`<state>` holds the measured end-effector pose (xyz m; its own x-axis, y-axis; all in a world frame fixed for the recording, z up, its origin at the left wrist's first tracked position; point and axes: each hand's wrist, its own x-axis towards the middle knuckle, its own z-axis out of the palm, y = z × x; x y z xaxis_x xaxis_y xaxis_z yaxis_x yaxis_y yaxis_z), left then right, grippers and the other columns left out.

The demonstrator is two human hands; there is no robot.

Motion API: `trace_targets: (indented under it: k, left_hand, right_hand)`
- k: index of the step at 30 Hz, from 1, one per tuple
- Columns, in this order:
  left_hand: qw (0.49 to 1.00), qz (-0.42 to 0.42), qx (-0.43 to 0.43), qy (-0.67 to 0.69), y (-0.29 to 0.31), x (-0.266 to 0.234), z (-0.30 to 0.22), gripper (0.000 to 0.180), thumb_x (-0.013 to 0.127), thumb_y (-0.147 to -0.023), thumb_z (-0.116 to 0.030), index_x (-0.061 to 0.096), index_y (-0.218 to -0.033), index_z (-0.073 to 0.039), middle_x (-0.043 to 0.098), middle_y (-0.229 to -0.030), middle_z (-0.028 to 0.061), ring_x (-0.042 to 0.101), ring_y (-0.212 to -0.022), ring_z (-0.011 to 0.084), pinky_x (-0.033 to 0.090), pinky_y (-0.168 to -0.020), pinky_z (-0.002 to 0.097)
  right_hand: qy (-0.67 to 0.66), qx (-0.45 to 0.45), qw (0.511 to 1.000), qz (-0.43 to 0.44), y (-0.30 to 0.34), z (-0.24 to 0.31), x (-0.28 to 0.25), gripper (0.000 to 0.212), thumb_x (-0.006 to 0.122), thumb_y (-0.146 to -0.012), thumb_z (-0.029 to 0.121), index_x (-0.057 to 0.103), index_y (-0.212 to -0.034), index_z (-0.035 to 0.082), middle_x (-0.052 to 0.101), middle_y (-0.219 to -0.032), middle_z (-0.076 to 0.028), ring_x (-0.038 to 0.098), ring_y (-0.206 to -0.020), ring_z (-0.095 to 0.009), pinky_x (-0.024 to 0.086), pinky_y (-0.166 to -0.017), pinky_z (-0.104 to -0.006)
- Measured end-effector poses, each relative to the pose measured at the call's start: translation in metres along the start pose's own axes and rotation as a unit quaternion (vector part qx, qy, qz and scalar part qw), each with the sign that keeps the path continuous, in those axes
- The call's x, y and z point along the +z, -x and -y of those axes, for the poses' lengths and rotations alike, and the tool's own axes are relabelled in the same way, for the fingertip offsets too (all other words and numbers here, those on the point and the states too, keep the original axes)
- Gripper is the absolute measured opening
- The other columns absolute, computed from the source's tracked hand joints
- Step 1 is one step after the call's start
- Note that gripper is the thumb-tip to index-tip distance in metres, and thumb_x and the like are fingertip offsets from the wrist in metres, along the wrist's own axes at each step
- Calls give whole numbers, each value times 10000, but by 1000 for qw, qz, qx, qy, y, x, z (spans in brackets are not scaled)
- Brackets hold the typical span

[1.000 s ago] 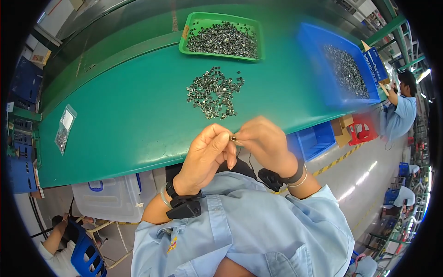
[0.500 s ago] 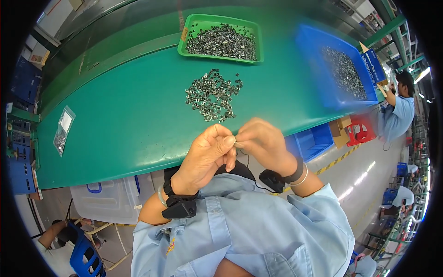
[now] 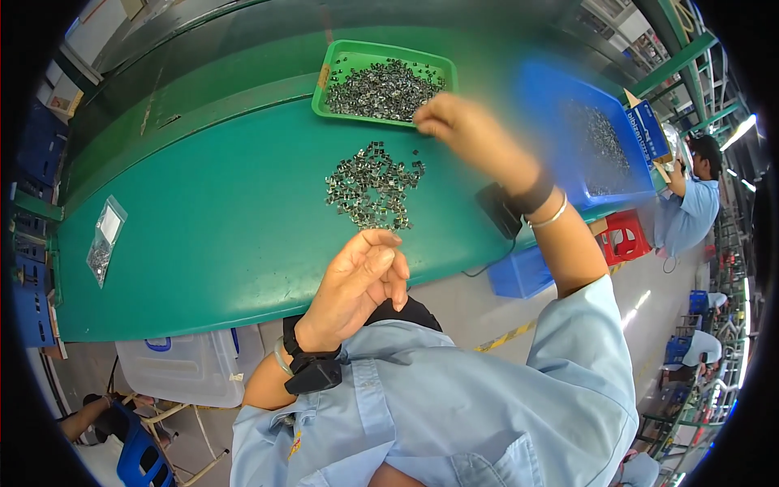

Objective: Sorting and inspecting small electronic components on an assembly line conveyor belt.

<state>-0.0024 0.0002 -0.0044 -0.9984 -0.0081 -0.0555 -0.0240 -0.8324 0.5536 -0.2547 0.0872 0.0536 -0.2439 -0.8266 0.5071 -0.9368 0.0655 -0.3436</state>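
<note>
My left hand [image 3: 361, 280] hovers at the table's near edge, just in front of a loose pile of small shiny metal clips [image 3: 369, 191]. Its fingers are loosely curled, thumb and index tip a little apart, and nothing shows between them; the palm's inside is partly hidden. My right hand [image 3: 458, 126] is stretched forward to the near right corner of a shallow green tray [image 3: 320, 101] heaped with similar small metal pieces [image 3: 385, 89]. Its thumb and fingers are pinched together, slightly smeared by motion. Whatever they hold is too small to name.
A blue bin [image 3: 568, 138] with more small metal parts stands at the right. On the left of the green table [image 3: 211, 219] lies a clear bag [image 3: 105, 243] of parts. Below are a lidded plastic box [image 3: 182, 365] and a red stool [image 3: 625, 235]. A co-worker [image 3: 690, 203] is at far right.
My right hand has left my left hand and swung forward and right to the green tray. The left hand stays near the table edge, its thumb and index now slightly parted.
</note>
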Motion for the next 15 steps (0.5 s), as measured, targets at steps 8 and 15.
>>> trace_targets:
  k: [8,15]
  left_hand:
    - [1000,19,-14,7,0,-4,-1,202,487,-964,-176,465,-1121,-52,576,-875,90,576,-672,169,486,-601,300]
    - [1000,-5,-7,-16,2,-2,2,209,490,-963,-181,465,-1118,-43,569,-873,84,573,-675,155,482,-602,285]
  right_hand:
    - [42,69,984,158,20,6,21,155,627,-809,93,594,-928,0,622,-882,-138,617,-807,-306,496,-716,-364]
    - [-125,133,980,80,34,55,-1,151,636,-783,69,586,-916,19,616,-829,-124,613,-753,-292,499,-699,-366]
